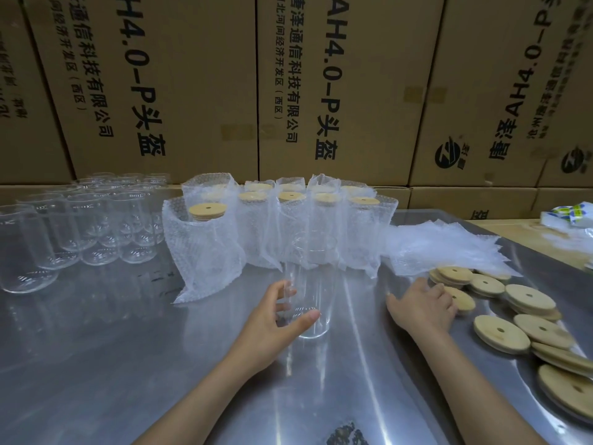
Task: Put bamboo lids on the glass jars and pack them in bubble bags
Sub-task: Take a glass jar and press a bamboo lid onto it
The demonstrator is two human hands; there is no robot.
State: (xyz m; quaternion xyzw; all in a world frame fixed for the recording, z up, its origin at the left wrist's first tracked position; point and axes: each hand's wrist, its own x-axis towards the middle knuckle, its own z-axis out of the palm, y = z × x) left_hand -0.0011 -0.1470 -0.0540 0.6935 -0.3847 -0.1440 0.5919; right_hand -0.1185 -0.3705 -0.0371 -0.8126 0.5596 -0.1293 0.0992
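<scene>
Gripping an upright, lidless glass jar point(313, 290) at frame centre, left hand point(276, 319) curled round it. Reaching right hand point(423, 305) onto a bamboo lid point(460, 298) at right, fingers seemingly pinching its edge.

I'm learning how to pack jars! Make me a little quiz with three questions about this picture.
1. True or false: the glass jar held by the left hand already has a lid on.
2. Which hand is reaching for the loose bamboo lids?
3. Where do the empty jars stand? A) left of the bagged jars B) right of them C) on the cardboard boxes

Key
1. False, its top is open.
2. The right hand.
3. A
</scene>
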